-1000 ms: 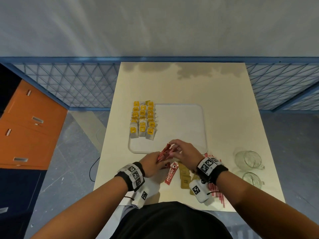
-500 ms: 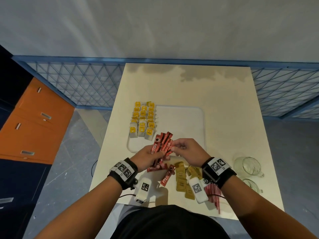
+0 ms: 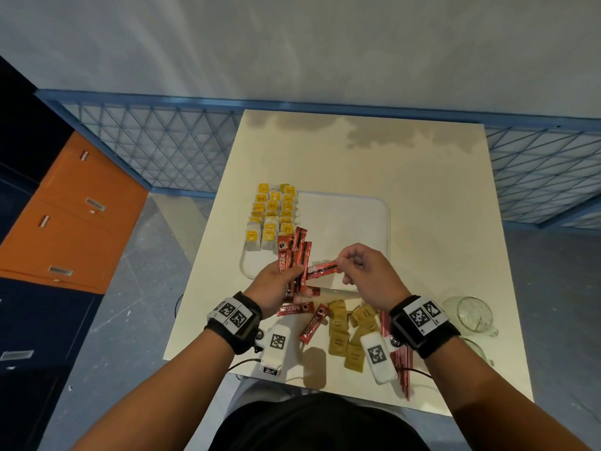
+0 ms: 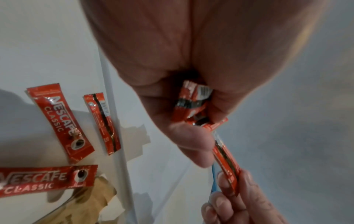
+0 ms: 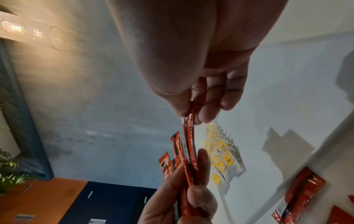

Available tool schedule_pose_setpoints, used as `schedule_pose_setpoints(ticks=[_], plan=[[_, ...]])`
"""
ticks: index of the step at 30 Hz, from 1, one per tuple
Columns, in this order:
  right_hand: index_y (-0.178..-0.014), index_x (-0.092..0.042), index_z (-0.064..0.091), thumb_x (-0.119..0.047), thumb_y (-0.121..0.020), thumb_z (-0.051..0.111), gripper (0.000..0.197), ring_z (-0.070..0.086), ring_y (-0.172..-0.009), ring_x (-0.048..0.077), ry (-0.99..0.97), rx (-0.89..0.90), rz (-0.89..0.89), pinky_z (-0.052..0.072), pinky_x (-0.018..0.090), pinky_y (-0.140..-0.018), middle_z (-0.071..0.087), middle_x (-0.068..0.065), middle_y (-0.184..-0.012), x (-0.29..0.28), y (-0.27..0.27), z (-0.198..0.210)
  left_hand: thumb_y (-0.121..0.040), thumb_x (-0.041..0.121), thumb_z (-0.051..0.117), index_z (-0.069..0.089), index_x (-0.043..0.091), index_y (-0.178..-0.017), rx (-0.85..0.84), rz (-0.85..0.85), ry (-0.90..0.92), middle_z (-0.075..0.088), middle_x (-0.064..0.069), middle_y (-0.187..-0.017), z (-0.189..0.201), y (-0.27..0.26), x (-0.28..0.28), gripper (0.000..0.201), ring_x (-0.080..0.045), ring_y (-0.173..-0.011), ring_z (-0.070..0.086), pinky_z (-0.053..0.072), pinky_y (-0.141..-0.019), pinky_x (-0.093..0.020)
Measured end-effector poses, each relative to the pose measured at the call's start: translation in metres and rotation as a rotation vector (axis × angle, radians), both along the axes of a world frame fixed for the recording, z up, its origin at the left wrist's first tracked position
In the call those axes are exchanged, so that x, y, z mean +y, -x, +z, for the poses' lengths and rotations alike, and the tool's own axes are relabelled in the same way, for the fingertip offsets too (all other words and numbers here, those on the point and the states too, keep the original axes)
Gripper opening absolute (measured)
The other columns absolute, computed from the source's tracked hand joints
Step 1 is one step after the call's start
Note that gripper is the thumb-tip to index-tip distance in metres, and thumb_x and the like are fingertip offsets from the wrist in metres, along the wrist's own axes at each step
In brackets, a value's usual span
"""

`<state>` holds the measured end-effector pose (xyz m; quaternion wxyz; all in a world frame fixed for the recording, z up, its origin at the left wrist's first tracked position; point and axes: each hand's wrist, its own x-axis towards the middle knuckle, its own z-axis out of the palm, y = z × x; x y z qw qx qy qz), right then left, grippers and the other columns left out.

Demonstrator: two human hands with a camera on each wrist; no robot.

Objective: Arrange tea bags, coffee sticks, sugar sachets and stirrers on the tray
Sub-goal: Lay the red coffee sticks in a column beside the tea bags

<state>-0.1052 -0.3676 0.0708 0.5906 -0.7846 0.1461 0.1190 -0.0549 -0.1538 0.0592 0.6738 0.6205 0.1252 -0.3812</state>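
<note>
My left hand [image 3: 276, 284] grips an upright bundle of red coffee sticks [image 3: 294, 255] above the near edge of the white tray [image 3: 364, 222]. My right hand [image 3: 364, 271] pinches one end of a single coffee stick [image 3: 323, 267] that lies sideways against the bundle; the same stick [image 4: 227, 165] shows in the left wrist view. Yellow-tagged tea bags [image 3: 273, 216] lie in rows on the tray's left part. Loose coffee sticks [image 3: 313, 323], brown sugar sachets [image 3: 344, 333] and thin red stirrers [image 3: 401, 362] lie on the table near me.
Two glass mugs [image 3: 471, 315] stand at the table's right near edge. An orange cabinet [image 3: 65, 219] is off to the left, and a blue mesh fence [image 3: 156, 148] runs behind the cream table [image 3: 357, 157].
Both hands rose from the table with the coffee sticks. The left now holds the bundle upright, and the right has drawn one stick out sideways.
</note>
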Motion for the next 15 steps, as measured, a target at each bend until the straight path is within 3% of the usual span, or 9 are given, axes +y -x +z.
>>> schedule_pose_setpoints(ticks=[4,10,12,15], plan=[[-0.102,-0.016,0.058,-0.025,-0.105,0.052,0.011,0.064,-0.062,0.017,-0.069,0.037,-0.056,0.052,0.037,-0.069,0.077,0.003,-0.085,-0.003,-0.003,0.001,-0.104,0.011,0.050,0.058,0.005,-0.107,-0.038,0.004,0.009,0.071,-0.016,-0.096,0.002,-0.005,0.005,0.011,-0.025,-0.062,0.063,0.041,-0.045,-0.025],[-0.100,-0.017,0.056,-0.026,-0.107,0.049,0.013,0.056,-0.058,0.012,-0.045,-0.036,-0.087,0.043,0.019,-0.056,0.069,0.002,-0.082,0.005,-0.007,0.017,-0.104,0.019,0.051,0.053,0.013,-0.098,0.033,0.035,0.050,0.058,-0.003,-0.075,0.002,-0.019,0.007,0.009,-0.016,-0.054,0.048,0.030,-0.044,-0.022],[-0.099,-0.013,0.057,-0.023,-0.105,0.053,0.013,0.055,-0.060,0.010,-0.045,-0.071,-0.039,0.042,0.014,-0.056,0.065,0.002,-0.081,0.008,-0.011,0.023,-0.105,0.028,0.051,0.051,0.017,-0.095,0.043,0.034,0.092,0.055,0.000,-0.072,0.004,-0.026,0.007,0.015,-0.014,-0.055,0.046,0.029,-0.044,-0.020],[-0.096,-0.011,0.063,-0.019,-0.101,0.061,0.010,0.056,-0.063,0.009,-0.066,-0.063,0.020,0.045,0.012,-0.062,0.060,-0.010,-0.070,0.011,-0.017,0.027,-0.103,0.037,0.051,0.051,0.018,-0.093,0.043,0.059,0.134,0.054,0.000,-0.072,0.008,-0.037,0.009,0.021,-0.014,-0.056,0.047,0.029,-0.044,-0.019]])
